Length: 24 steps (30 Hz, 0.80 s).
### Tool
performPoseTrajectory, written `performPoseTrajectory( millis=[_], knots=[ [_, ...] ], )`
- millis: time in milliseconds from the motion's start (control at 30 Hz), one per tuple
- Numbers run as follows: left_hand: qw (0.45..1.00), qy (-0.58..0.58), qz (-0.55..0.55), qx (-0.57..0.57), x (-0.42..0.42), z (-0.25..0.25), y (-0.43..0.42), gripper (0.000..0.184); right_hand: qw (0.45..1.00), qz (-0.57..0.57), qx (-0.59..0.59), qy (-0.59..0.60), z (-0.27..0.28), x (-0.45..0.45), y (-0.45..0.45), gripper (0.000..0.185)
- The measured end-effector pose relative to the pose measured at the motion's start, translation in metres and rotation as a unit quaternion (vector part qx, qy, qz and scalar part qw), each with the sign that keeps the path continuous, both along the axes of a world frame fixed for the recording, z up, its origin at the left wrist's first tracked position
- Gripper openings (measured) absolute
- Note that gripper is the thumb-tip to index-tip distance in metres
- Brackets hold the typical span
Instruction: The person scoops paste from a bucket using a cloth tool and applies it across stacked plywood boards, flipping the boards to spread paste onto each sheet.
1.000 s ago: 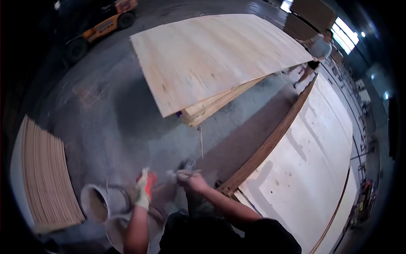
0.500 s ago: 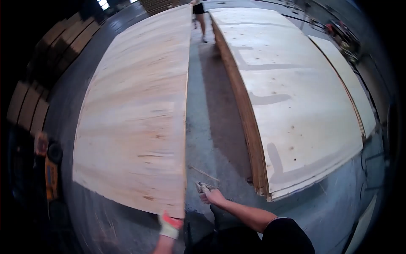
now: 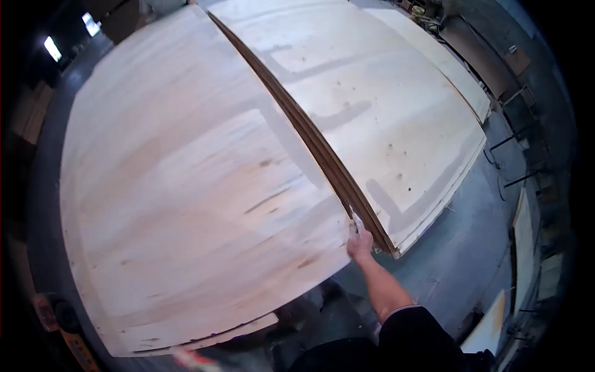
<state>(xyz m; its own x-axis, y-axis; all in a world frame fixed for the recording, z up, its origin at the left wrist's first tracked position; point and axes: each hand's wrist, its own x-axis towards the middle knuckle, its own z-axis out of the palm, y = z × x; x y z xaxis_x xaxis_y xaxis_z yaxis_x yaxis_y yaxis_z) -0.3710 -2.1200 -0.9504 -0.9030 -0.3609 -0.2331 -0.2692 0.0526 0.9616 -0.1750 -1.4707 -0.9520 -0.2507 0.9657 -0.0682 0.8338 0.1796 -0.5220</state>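
A large, pale wood sheet (image 3: 186, 204) spread across the left; at its lower edge, the gloved left hand (image 3: 195, 359) was too blurred to tell its grip. Rightward, the bare right hand (image 3: 360, 243) gripped a small tool (image 3: 356, 221) beside the sheet's edge, near a brown-sided panel stack (image 3: 384, 124)

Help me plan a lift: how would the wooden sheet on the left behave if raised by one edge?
The wooden sheet would probably flex, as its near edge looks thin against its broad span. It is likely awkward for one person, reaching far beyond the right hand. Rolling seems unlikely given its flat shape.
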Motion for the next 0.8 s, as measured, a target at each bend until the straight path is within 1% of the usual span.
performPoseTrajectory(
  millis=[33,67,100,133,167,200,233,267,300,367,433,467,533,567,600,633,667,767,800],
  knots=[
    [0.997,-0.021,-0.023,-0.074,-0.011,0.038,-0.018,0.050,1.000,-0.006,-0.003,-0.012,-0.026,-0.002,0.005,0.044],
    [0.921,0.057,-0.206,0.325,-0.025,0.012,-0.051,0.058,0.998,0.034,0.049,0.016,-0.051,-0.005,0.015,0.043],
    [0.658,0.123,-0.336,0.663,-0.027,-0.014,-0.078,0.069,0.991,0.076,0.100,0.044,-0.072,-0.007,0.023,0.043],
    [0.736,0.159,-0.268,0.600,-0.026,-0.004,-0.088,0.068,0.999,0.033,0.022,0.031,-0.070,-0.018,0.019,0.042],
    [0.885,0.186,-0.173,0.390,-0.021,0.008,-0.073,0.068,0.998,-0.013,-0.055,0.019,-0.067,-0.029,0.010,0.040],
    [0.990,0.124,-0.054,-0.036,-0.015,0.027,-0.035,0.068,0.995,-0.022,-0.096,-0.001,-0.101,-0.021,0.009,0.039],
    [0.987,0.099,-0.030,-0.127,-0.014,0.042,-0.007,0.067,0.990,-0.032,-0.136,-0.020,-0.136,-0.007,0.009,0.038],
    [0.981,0.114,-0.026,-0.155,-0.015,0.059,0.019,0.067,0.989,-0.030,-0.145,-0.025,-0.163,-0.015,0.003,0.038],
    [0.976,0.136,-0.037,-0.165,-0.014,0.081,0.046,0.067,0.987,-0.027,-0.155,-0.030,-0.180,-0.019,-0.006,0.038],
    [0.966,0.191,-0.069,-0.160,-0.009,0.133,0.107,0.066,0.973,-0.022,-0.225,0.051,-0.194,-0.009,-0.019,0.039],
    [0.946,0.258,-0.129,-0.149,-0.001,0.195,0.187,0.065,0.981,0.040,-0.189,0.028,-0.264,0.003,-0.023,0.035],
    [0.933,0.291,-0.161,-0.141,0.008,0.226,0.231,0.065,0.979,0.027,-0.196,0.047,-0.260,0.011,-0.022,0.035],
    [0.896,0.358,-0.234,-0.119,0.029,0.292,0.334,0.065,0.940,0.021,-0.322,0.114,-0.242,0.014,0.000,0.040],
    [0.873,0.392,-0.271,-0.107,0.045,0.323,0.388,0.064,0.935,0.006,-0.324,0.141,-0.250,0.016,0.013,0.040],
    [0.846,0.422,-0.313,-0.092,0.064,0.353,0.444,0.064,0.933,0.073,-0.334,0.109,-0.272,0.020,0.023,0.040],
    [0.818,0.447,-0.353,-0.076,0.088,0.382,0.502,0.064,0.927,0.140,-0.340,0.077,-0.282,0.026,0.029,0.042],
    [0.786,0.470,-0.396,-0.059,0.116,0.409,0.562,0.064,0.926,0.121,-0.342,0.103,-0.274,0.033,0.025,0.042],
    [0.681,0.519,-0.516,0.011,0.219,0.470,0.738,0.064,0.942,0.197,-0.233,0.139,-0.247,0.065,0.050,0.041],
    [0.647,0.523,-0.553,0.035,0.258,0.482,0.791,0.064,0.928,0.179,-0.279,0.169,-0.227,0.090,0.067,0.041]
  ],
)
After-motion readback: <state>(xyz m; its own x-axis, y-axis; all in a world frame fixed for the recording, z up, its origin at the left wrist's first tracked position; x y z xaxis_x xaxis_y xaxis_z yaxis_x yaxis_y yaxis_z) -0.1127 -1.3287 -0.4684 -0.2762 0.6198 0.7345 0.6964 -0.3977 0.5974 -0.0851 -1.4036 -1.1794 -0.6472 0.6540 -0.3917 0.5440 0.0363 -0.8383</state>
